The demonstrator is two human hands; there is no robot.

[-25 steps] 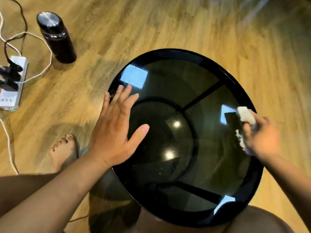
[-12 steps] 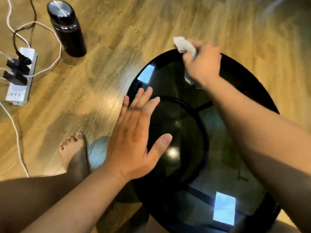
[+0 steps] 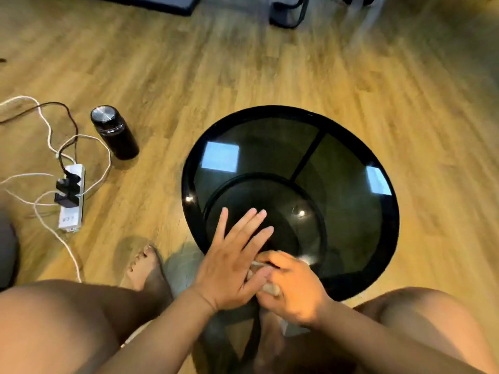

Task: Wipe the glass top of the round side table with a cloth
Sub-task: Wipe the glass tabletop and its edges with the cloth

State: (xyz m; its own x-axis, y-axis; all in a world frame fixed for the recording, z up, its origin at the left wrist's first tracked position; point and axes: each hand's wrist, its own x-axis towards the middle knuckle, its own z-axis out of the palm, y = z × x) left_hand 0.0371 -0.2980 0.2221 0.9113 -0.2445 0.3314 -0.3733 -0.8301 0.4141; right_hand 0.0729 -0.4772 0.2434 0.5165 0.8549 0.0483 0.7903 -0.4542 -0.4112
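Note:
The round side table has a dark glass top in a black rim, with a lower ring shelf showing through it. My left hand lies flat with fingers spread on the near left part of the glass. My right hand is closed on a small white cloth at the near edge, right beside the left hand's thumb. Most of the cloth is hidden under my fingers; only a pale corner and a strip show.
A black bottle with a steel cap stands on the wood floor to the table's left. A white power strip with plugs and loose cables lies further left. My bare foot and knees frame the near side. Dark furniture bases sit at the far edge.
My right hand swept the cloth from the table's right edge to the far rim, then back to the near edge beside my left hand. The camera view pulled back and up.

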